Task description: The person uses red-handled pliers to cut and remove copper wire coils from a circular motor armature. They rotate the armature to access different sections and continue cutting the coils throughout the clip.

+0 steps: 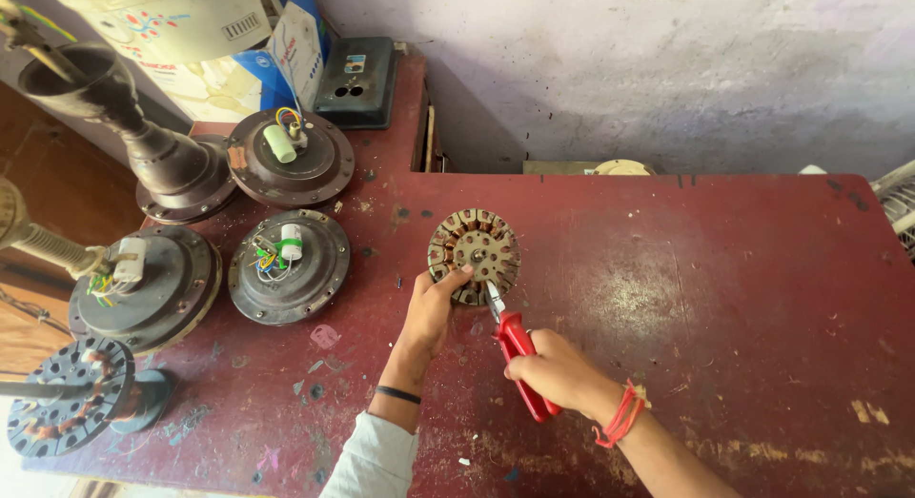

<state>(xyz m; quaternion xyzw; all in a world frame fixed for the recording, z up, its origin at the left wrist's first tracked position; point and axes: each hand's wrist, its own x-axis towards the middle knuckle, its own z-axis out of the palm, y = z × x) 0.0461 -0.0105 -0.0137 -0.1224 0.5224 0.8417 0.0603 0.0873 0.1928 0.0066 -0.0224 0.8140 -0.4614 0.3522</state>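
Steadying the wound stator (474, 254) flat on the red tabletop (724, 298), just left of its centre, with the left hand (434, 312) coming in from seven o'clock, thumb and fingertips pinched on the disc's lower rim. Gripping red-handled pliers (519, 360) in the right hand (558, 372), fist wrapped around both handles, nose angled up toward eleven o'clock and touching near the hub; whether the tips actually bite a wire or the shaft, impossible to tell. Best done, by the look of it, with the holding fingers kept clear of the tool's nose, the disc pressed down so as not to spin, and pulls kept short and in line with the handles to spare the copper windings.

Plenty of bare surface from one through five o'clock of the disc for elbow and tool swing. Crowded toward nine: a fan motor housing (289, 266) with coloured wires close by, another (291, 157) at ten, more beyond. Back edge and wall (620, 69) near at twelve; front edge right under the forearms.
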